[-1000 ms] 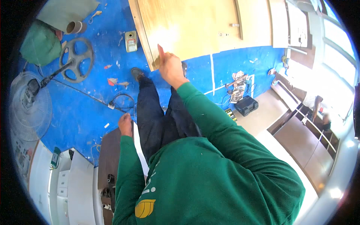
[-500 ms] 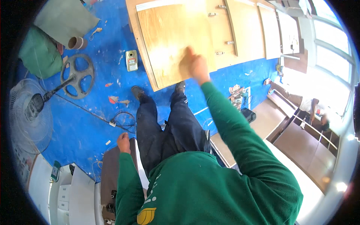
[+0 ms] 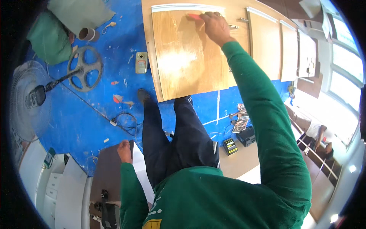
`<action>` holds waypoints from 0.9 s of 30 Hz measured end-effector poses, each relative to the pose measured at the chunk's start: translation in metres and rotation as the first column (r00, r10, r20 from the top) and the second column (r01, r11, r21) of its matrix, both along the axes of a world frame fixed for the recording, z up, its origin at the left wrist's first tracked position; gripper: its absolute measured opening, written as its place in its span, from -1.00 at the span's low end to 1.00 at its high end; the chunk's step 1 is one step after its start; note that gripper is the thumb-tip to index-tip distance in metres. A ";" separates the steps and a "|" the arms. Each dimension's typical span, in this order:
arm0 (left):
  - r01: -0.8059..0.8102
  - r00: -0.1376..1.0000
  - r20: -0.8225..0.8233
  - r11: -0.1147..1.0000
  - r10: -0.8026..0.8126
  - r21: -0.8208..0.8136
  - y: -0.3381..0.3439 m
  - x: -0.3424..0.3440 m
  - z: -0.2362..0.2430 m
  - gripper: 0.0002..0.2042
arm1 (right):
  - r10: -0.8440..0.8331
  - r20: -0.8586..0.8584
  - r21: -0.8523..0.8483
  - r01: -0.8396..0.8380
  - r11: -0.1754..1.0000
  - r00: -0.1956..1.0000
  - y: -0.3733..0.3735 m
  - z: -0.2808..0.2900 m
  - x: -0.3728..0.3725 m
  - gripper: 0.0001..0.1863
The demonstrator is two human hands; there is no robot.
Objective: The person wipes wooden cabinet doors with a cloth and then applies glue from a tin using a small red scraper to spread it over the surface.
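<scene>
My right hand (image 3: 218, 28) is closed on a red flat spreader (image 3: 195, 16), held against the upper part of a light wood-grain board (image 3: 190, 72). The board's face is glossy, with a bright reflection and streaks across it. A white strip (image 3: 187, 7) runs along its far edge. Loosely curled, my left hand (image 3: 124, 152) hangs beside my left leg over the corner of a dark brown panel (image 3: 110, 168); nothing shows in it, and I cannot tell whether it touches the panel. A rectangular metal can (image 3: 141, 63) stands on the floor left of the board.
More wood-grain panels with metal hinges (image 3: 233, 26) extend right. A pedestal fan (image 3: 36, 95) lies left on the blue floor (image 3: 114, 84), its cable trailing toward my feet. A black and yellow box (image 3: 230, 146) sits right of my legs. Another person (image 3: 318, 133) works among cabinet frames far right.
My right hand has moved from the board's near right part up toward its far edge; the red spreader now shows in it. My left hand stays low. The view has shifted slightly.
</scene>
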State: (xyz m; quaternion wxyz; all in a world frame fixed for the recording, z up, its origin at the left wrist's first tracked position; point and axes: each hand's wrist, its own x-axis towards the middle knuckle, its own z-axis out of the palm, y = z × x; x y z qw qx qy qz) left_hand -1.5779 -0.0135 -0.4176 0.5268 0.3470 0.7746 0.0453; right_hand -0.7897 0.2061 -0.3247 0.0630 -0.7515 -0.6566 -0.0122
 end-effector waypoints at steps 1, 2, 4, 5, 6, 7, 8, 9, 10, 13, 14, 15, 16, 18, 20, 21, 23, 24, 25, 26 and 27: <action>-0.009 1.000 0.014 1.000 0.009 -0.009 -0.008 0.005 0.008 -0.78 | 0.017 0.016 0.007 -0.017 1.000 1.000 0.005 -0.001 0.004 -0.62; -0.019 1.000 -0.014 1.000 0.018 -0.020 -0.022 0.012 0.017 -0.84 | 0.031 0.032 0.013 -0.031 0.999 0.999 0.008 -0.004 0.007 -0.62; -0.093 0.996 -0.021 0.990 0.091 -0.104 -0.045 0.021 0.023 -0.83 | 0.055 0.030 0.011 -0.055 0.998 0.998 0.015 -0.009 0.011 -0.63; -0.125 0.992 -0.024 0.981 0.123 -0.147 -0.057 0.024 0.025 -0.83 | 0.062 0.032 0.009 -0.062 0.998 0.998 0.014 -0.010 0.012 -0.64; -0.115 0.993 -0.048 0.983 0.109 -0.146 -0.063 0.046 0.032 -0.81 | 0.078 0.035 0.038 -0.079 0.996 0.996 0.004 -0.012 0.015 -0.71; -0.068 0.997 -0.040 0.970 0.061 -0.233 -0.075 0.037 0.030 -0.75 | 0.076 0.014 -0.007 -0.076 0.997 0.997 -0.004 -0.012 0.004 -0.73; -0.043 0.998 -0.048 0.974 0.033 -0.224 -0.090 0.033 0.028 -0.75 | 0.070 -0.006 -0.053 -0.070 0.996 0.998 -0.022 -0.013 -0.012 -0.76; -0.014 0.999 -0.045 0.977 0.005 -0.214 -0.100 0.034 0.024 -0.74 | 0.063 -0.014 -0.096 -0.064 0.993 0.998 -0.043 -0.008 -0.028 -0.78; -0.080 0.996 0.011 0.970 0.085 -0.230 -0.105 0.041 0.024 -0.74 | 0.052 -0.049 -0.076 -0.056 0.996 0.997 -0.071 -0.001 -0.042 -0.78; -0.013 1.000 -0.007 0.969 0.012 -0.246 -0.083 0.074 0.023 -0.75 | -0.024 -0.078 -0.098 0.016 0.995 0.997 -0.168 0.018 -0.091 -0.76; 0.060 0.998 -0.022 0.972 -0.067 -0.229 -0.071 0.080 0.023 -0.72 | -0.037 -0.059 -0.150 0.027 0.988 0.998 -0.200 0.022 -0.106 -0.69; 0.091 0.995 -0.015 0.984 -0.094 -0.151 -0.066 0.074 0.017 -0.72 | -0.043 -0.049 -0.201 0.032 0.979 0.998 -0.223 0.028 -0.121 -0.61; 0.113 0.993 -0.020 0.991 -0.114 -0.071 -0.067 0.057 0.003 -0.72 | -0.044 -0.104 -0.266 0.015 0.964 0.994 -0.238 0.038 -0.134 -0.60; 0.162 0.986 -0.048 0.987 -0.161 0.008 -0.054 0.057 -0.003 -0.74 | -0.070 -0.189 -0.400 -0.012 0.916 0.979 -0.261 0.050 -0.147 -0.57; 0.147 0.989 -0.015 0.989 -0.147 -0.012 -0.020 0.083 0.018 -0.75 | -0.054 -0.139 -0.304 0.010 0.953 0.989 -0.247 0.051 -0.138 -0.64; 0.142 0.990 -0.012 0.990 -0.142 -0.027 -0.013 0.081 0.029 -0.76 | -0.051 -0.126 -0.257 0.017 0.966 0.991 -0.230 0.049 -0.135 -0.67; 0.154 0.987 -0.059 0.987 -0.151 0.038 -0.019 0.054 0.018 -0.73 | -0.044 -0.161 -0.106 0.027 0.994 0.986 -0.148 0.046 -0.124 -0.71; 0.153 0.987 -0.062 0.984 -0.147 0.093 -0.025 0.044 0.015 -0.73 | -0.028 -0.172 -0.056 0.018 0.998 0.985 -0.107 0.037 -0.110 -0.72; 0.150 0.988 -0.069 0.978 -0.142 0.145 -0.026 0.037 0.012 -0.73 | -0.011 -0.146 -0.044 0.005 0.999 0.989 -0.065 0.031 -0.103 -0.72; 0.175 0.982 -0.084 0.983 -0.170 0.060 -0.014 0.052 0.027 -0.76 | 0.012 -0.099 -0.034 -0.015 0.999 0.995 -0.034 0.017 -0.086 -0.71; 0.125 0.988 -0.098 0.992 -0.123 0.016 -0.020 0.046 0.034 -0.76 | 0.062 -0.096 0.027 -0.059 0.998 0.993 -0.002 0.016 -0.083 -0.70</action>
